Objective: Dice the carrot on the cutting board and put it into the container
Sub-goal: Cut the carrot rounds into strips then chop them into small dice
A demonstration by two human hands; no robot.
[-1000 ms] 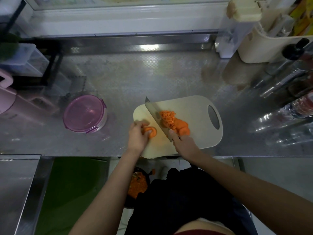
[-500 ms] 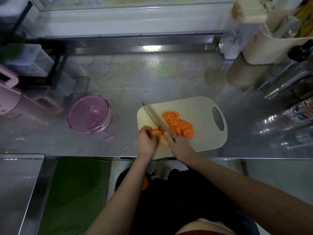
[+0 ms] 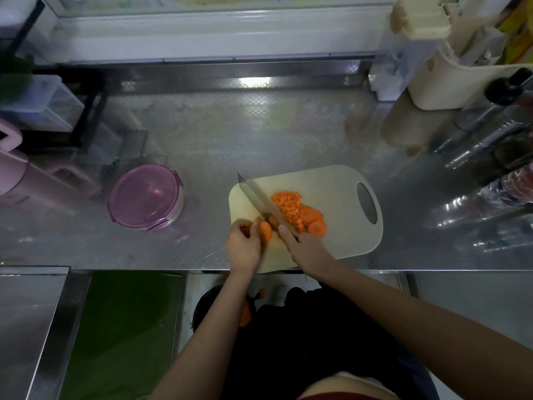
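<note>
- The container (image 3: 145, 196) stood on the desk (image 3: 259, 134) well to the left of the cutting board (image 3: 340, 197), with its purple lid (image 3: 138, 192) on; it would have to be opened before any dice went in, a job best saved until the cutting was done
- The left hand (image 3: 245, 245) sat at the board's near left corner, its fingers (image 3: 253, 226) curled round the carrot stub (image 3: 265, 230); with so short a piece, the fingertips were best tucked back, with the knuckles facing the blade
- The knife (image 3: 259, 199) lay slanted across the board, tip toward the far left and the rear of its blade right against the stub; thin, even slices with a gentle rocking stroke looked the safest way through it
- The right hand (image 3: 310, 249) gripped the handle, fingers wrapped round it and the forefinger stretched forward toward the blade; a firm grip would steady each stroke
- The diced carrot (image 3: 287, 204) was heaped just right of the blade, and a few round slices (image 3: 314, 222) lay touching it on the near side, not yet diced; they would need stacking and cross-cutting
- The board's near corner reached the desk's front edge, so heavy pressure there risked tipping it
</note>
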